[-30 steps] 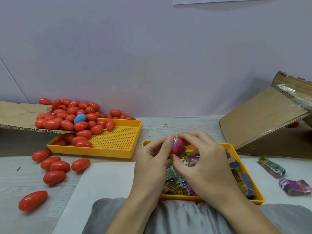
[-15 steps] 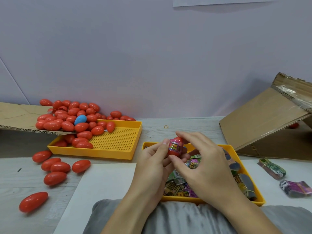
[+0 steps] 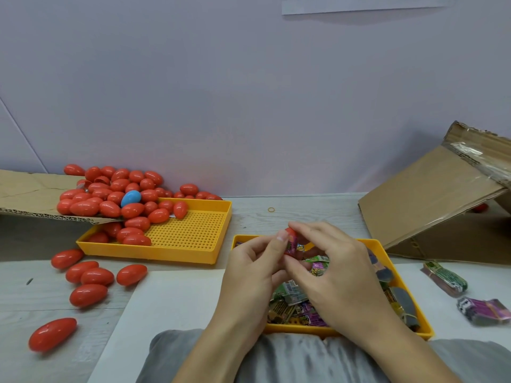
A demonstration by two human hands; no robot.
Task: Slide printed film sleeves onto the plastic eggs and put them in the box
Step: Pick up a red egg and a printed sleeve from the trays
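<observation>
Pinching the red egg between left hand and right hand; steadying it, seemingly, to seat the printed sleeve.

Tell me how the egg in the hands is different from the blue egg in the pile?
The egg in the hands is red with a printed film sleeve round its middle; the blue egg is bare. The left hand and right hand hold the red one above the sleeve tray; the blue one lies among the red eggs, untouched. Both are smooth, shiny plastic eggs.
</observation>
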